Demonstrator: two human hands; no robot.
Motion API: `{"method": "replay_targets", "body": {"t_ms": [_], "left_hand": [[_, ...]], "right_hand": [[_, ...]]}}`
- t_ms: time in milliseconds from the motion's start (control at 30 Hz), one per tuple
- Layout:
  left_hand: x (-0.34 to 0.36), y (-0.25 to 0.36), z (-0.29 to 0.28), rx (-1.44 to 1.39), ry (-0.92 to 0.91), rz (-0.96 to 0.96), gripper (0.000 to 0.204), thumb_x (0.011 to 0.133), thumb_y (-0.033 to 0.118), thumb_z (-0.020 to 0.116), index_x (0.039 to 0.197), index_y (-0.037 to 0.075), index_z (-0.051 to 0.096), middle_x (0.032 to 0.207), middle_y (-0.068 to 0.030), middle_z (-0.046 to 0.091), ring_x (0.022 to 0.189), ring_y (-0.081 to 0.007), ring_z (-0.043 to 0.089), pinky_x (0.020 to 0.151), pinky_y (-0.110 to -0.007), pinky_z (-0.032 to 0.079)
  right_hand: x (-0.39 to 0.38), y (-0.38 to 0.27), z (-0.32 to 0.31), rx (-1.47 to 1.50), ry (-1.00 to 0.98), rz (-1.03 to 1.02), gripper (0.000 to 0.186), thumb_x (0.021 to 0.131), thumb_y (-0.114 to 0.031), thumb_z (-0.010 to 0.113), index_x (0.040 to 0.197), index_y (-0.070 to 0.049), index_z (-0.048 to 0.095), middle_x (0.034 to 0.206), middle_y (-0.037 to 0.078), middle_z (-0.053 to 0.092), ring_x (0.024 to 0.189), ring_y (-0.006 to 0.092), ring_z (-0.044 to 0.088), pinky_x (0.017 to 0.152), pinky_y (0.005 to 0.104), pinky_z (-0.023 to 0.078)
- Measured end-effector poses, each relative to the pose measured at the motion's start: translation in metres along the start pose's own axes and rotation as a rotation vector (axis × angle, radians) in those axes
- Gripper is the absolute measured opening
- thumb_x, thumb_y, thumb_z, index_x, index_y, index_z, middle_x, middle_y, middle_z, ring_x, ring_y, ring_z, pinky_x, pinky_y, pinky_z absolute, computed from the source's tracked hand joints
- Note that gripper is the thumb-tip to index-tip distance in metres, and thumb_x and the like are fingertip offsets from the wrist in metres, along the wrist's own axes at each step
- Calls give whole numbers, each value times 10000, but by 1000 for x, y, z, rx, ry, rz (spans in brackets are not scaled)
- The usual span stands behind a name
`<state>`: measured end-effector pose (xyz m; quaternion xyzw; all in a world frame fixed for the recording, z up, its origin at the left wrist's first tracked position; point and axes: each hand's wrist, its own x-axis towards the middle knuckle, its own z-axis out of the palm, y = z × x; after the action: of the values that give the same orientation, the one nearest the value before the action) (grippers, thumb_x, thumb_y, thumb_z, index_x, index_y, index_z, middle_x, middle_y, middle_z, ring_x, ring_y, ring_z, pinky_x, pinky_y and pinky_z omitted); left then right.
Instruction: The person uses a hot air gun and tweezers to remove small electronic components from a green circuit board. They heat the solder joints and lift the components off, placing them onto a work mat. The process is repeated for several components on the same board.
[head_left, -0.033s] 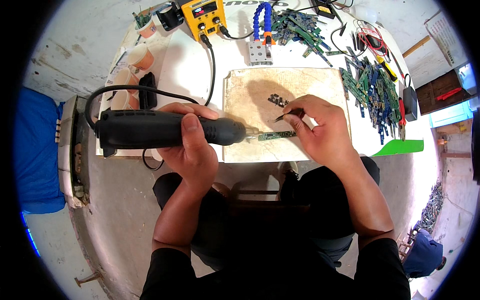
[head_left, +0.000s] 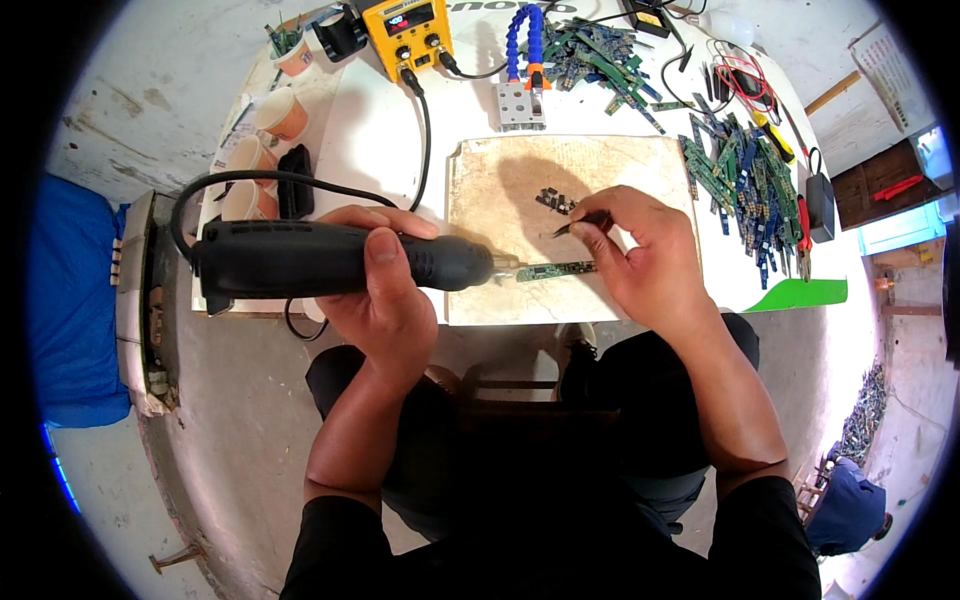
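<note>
My left hand [head_left: 385,290] is closed around the black handle of a hot air gun [head_left: 300,262]. Its metal nozzle points right, at the left end of a narrow green circuit board strip [head_left: 545,271] lying on a worn, tan work board [head_left: 480,190]. Pinched in my right hand [head_left: 645,250] are dark tweezers [head_left: 572,229], their tips just above the strip and apart from it. Beyond the tips lies a small cluster of dark chips [head_left: 553,201]. My right hand hides part of the work board and may cover the strip's right end.
A yellow soldering station [head_left: 408,32] stands at the back left, its cable looping to the gun. Paper cups [head_left: 282,113] line the left edge. Piles of circuit board strips [head_left: 745,175] lie right and at the back, near a metal block [head_left: 520,107] with a blue flexible hose.
My right hand and the tweezers have shifted slightly up and right, away from the strip. The hot air gun and the strip look unmoved.
</note>
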<state>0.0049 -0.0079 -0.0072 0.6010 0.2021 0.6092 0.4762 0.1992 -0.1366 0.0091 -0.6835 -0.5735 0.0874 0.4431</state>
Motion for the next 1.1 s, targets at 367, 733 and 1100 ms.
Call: {"method": "replay_targets", "body": {"t_ms": [367, 733, 1100], "left_hand": [[-2, 2, 2, 3, -7, 4, 191, 975, 201, 518, 1044, 26, 484, 797, -157, 652, 731, -184, 597, 758, -314, 516], [-1, 3, 4, 22, -23, 12, 200, 987, 221, 519, 1037, 31, 481, 782, -152, 650, 746, -193, 614, 760, -316, 518], [-1, 2, 4, -3, -5, -10, 203, 981, 219, 535, 1037, 30, 487, 781, -156, 649, 727, -183, 594, 746, -310, 508]], "right_hand": [[5, 1, 4, -81, 106, 96, 99, 864, -7, 673, 963, 2, 678, 903, 168, 677, 795, 323, 683, 710, 378, 536], [-2, -6, -1, 92, -181, -21, 141, 823, 55, 661, 941, -16, 626, 879, 167, 627, 804, 374, 637, 685, 394, 514], [-3, -3, 3, 110, -183, -101, 158, 809, 68, 646, 943, -11, 618, 893, 163, 626, 834, 383, 627, 727, 411, 518]]}}
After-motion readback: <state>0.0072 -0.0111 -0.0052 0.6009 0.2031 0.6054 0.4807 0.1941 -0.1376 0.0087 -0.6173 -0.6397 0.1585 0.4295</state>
